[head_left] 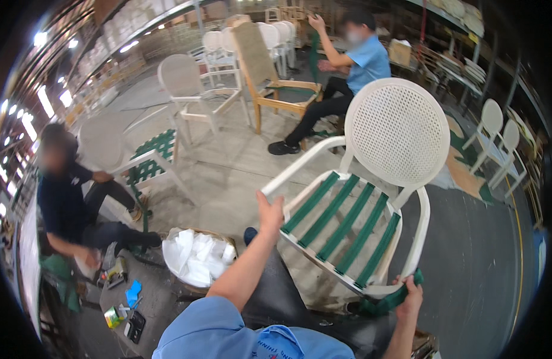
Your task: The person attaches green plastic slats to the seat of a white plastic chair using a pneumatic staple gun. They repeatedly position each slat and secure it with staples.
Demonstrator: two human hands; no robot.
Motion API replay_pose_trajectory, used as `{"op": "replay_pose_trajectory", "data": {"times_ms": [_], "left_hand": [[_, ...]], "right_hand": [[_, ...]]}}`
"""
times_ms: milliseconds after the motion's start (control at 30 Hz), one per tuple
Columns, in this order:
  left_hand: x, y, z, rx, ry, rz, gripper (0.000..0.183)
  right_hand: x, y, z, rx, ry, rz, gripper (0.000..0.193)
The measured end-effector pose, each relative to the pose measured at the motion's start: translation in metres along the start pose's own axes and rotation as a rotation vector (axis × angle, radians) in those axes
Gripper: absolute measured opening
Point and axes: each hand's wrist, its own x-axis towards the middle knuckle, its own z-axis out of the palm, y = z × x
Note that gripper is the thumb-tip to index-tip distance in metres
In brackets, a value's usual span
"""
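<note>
A white armchair (424, 224) with a round cane back (398, 128) stands tilted in front of me. Several green webbing strips (337, 222) run side by side across its open seat frame, from back to front. My left hand (270, 213) is closed round the front end of the chair's left armrest. At the front right corner of the seat, my right hand (410, 296) grips a loose length of green webbing (380, 304), which hangs below the front rail. Part of that webbing is hidden behind the fingers and the frame.
A basket lined with white plastic (198, 257) stands left of my legs. Beside it, a dark surface (159, 311) carries small tools and a phone (134, 326). One co-worker (66, 197) sits at left, another (363, 63) behind the chair. More chairs (195, 90) stand beyond.
</note>
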Motion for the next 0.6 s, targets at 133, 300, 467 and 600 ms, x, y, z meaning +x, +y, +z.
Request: {"op": "replay_pose_trajectory", "data": {"times_ms": [133,300,467,600], "left_hand": [[0.102,0.033,-0.046,0.070,-0.290,0.121,0.080],[0.071,0.066,0.035,0.132,-0.759,-0.108,0.063],[-0.081,0.090,0.038,0.477,-1.393,0.237,0.065],[-0.169,0.074,-0.010,0.987,-1.236,0.348,0.075]], "right_hand": [[-0.061,0.050,0.071,0.090,-0.132,0.203,0.023],[-0.092,0.082,0.096,-0.119,-0.549,0.325,0.020],[-0.023,0.034,0.038,0.153,-0.221,0.195,0.022],[0.055,-0.001,0.022,0.315,-0.243,0.202,0.026]]}}
